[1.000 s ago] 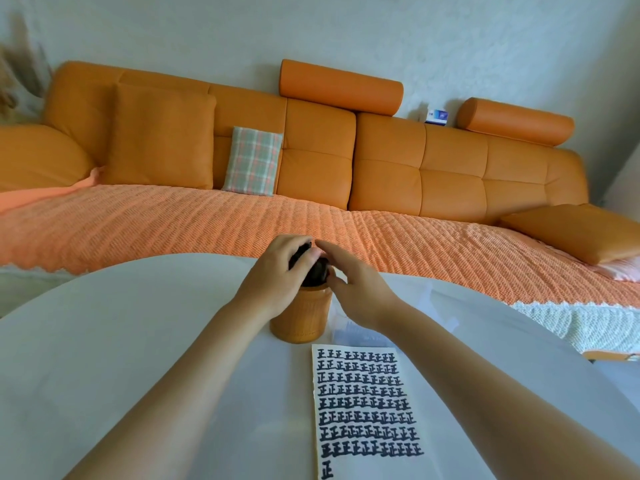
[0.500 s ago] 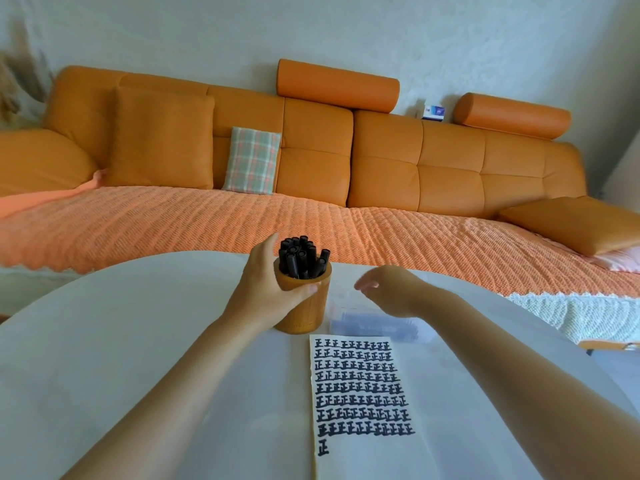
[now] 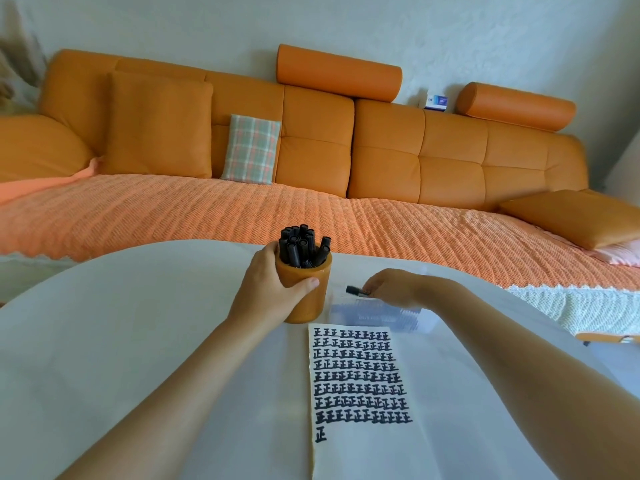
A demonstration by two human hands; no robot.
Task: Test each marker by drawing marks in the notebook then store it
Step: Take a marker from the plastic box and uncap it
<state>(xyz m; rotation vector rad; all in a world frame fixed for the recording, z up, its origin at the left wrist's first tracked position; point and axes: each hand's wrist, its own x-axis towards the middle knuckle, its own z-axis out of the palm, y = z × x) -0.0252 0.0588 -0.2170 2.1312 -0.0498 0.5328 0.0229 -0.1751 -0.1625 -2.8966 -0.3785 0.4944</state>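
An orange round pen holder (image 3: 310,292) stands on the white table (image 3: 121,341), packed with several black markers (image 3: 301,245) standing upright. My left hand (image 3: 273,289) wraps around the holder's left side, thumb across its front. To the right, my right hand (image 3: 394,287) pinches a black marker (image 3: 356,290) lying level just above a clear plastic packet (image 3: 377,315). The open notebook (image 3: 360,379) lies in front of the holder, its page filled with rows of black marks and a single mark on the lowest row.
A long orange sofa (image 3: 381,161) with a woven orange cover runs behind the table, with cushions and a plaid pillow (image 3: 251,148). A small blue and white box (image 3: 435,101) sits on the sofa back. The table's curved far edge lies just beyond the holder.
A second ago both hands were on top of the holder's markers. My right hand has since moved right and down to the plastic packet and now holds a black marker. My left hand stays on the holder.
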